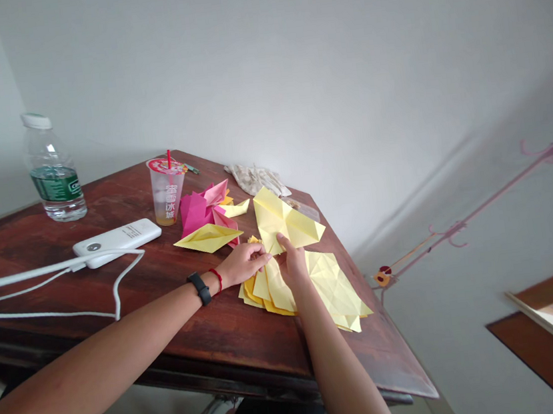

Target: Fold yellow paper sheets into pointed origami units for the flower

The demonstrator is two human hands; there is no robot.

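One pale-yellow paper sheet [270, 213], seemingly part-folded, is clamped in the fingers of the left hand [247, 263] and right hand [292, 260] above the brown wooden bench [191, 331], with folded magenta paper shapes [195, 211] apparently done and creased light-yellow paper sheets [334, 287] left unfinished.

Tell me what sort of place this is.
Probably a room in a home, though a dormitory is possible: a dark red-brown wooden table stands by a plain pale wall, with a slim pink coat stand nearby.
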